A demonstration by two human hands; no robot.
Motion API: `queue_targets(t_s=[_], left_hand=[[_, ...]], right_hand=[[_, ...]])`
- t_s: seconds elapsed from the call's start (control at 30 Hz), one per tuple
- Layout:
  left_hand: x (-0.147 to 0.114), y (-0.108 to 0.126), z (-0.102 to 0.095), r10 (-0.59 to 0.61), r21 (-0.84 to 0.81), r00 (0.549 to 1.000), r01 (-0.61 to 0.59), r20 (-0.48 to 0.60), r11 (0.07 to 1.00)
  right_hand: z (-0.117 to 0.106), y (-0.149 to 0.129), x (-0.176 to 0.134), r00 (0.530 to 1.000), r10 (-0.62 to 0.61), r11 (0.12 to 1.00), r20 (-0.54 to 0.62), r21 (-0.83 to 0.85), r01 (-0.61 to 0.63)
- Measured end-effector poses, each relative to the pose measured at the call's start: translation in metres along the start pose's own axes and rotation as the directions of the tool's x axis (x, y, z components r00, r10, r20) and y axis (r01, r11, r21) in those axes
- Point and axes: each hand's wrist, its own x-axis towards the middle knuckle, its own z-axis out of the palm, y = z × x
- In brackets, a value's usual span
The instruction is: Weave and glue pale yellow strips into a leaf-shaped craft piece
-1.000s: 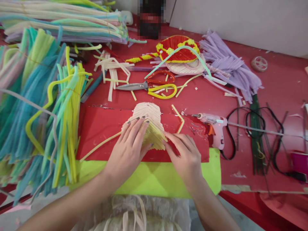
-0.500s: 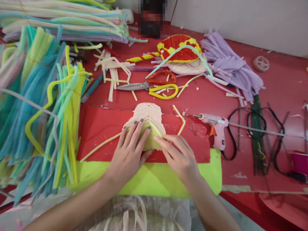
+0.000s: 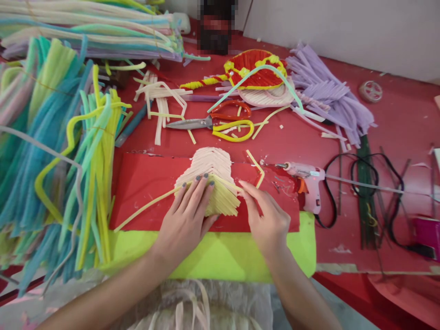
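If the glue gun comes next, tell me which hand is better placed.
Likely the right hand: it is nearer the glue gun, though pinching a yellow strip; the left hand lies over the ribbed piece.

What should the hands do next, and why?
Perhaps the right hand should bend the yellow strip down along the yellow rows: it pinches the strip out past their slanted edge, while the left hand lies across their other side.
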Motion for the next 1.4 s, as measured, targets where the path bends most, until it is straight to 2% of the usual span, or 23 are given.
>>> queue_targets(t_s=[0.3, 0.8, 1.2, 1.4], left_hand=[[0.002, 0.000, -0.002, 0.009, 0.009, 1.000, -0.009, -0.009, 1.000], [0.003, 0.003, -0.004, 0.032, 0.052, 1.000, -0.031, -0.001, 0.998], [0.003, 0.003, -0.006, 0.033, 0.077, 0.999, -0.033, 0.008, 0.996], [0.003, 0.003, -0.005, 0.035, 0.067, 0.999, -0.035, 0.011, 0.997]], right_hand=[[0.000, 0.003, -0.001, 0.998, 0.062, 0.998, -0.003, 0.000, -0.062], [0.000, 0.004, -0.013, 0.996, -0.001, 0.999, 0.085, -0.047, 0.005], [-0.002, 0.002, -0.015, 0.996, -0.057, 0.995, 0.062, -0.080, 0.062], [-0.002, 0.005, -0.020, 0.994, -0.066, 0.994, 0.090, -0.079, 0.073]])
